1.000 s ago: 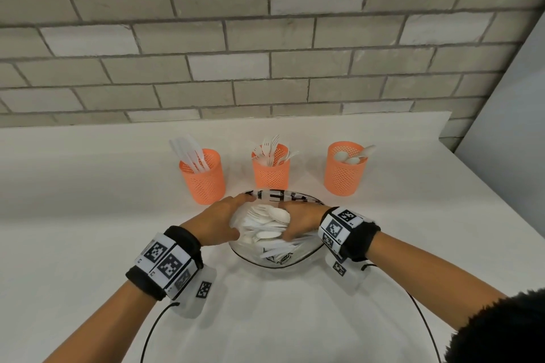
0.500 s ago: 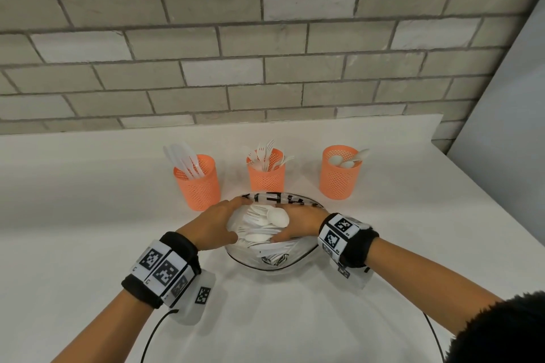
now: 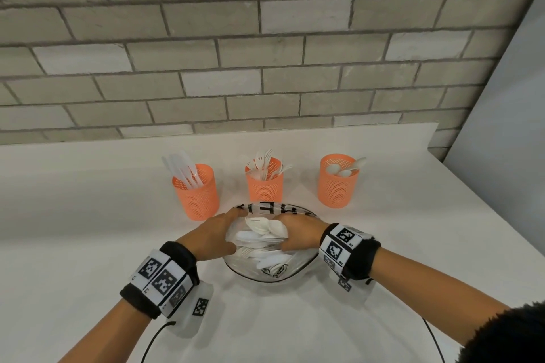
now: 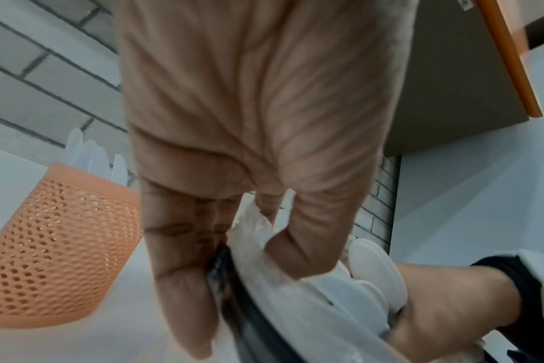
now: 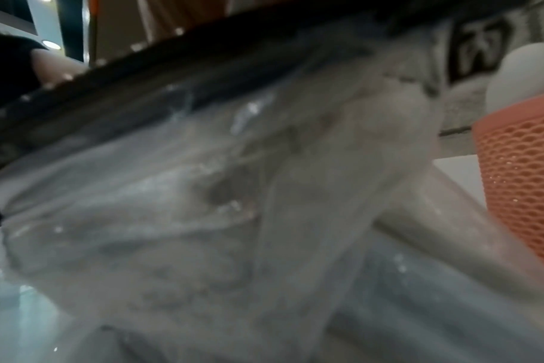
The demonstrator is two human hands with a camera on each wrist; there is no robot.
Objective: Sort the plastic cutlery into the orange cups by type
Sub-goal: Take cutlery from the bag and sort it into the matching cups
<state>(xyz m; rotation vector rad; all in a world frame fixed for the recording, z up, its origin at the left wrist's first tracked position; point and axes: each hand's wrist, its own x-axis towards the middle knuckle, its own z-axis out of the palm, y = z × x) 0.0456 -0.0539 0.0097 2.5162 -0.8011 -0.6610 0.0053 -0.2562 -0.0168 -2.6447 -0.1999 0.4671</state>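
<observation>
On a white counter (image 3: 88,244), three orange cups (image 3: 197,191) already hold knives, forks and spoons, while the left hand (image 3: 211,237) pinches open a clear bag (image 3: 265,271) still heaped with white cutlery (image 3: 262,237) and the right hand (image 3: 298,234) grasps some inside.

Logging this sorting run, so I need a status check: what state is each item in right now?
Left cup: upright, holds knives.
Middle cup: upright, holds forks.
Right cup: upright, holds spoons.
Plastic bag: open, mixed white cutlery inside.
Left hand: grips the bag's edge.
Right hand: in the bag's mouth, grip hidden.
</observation>
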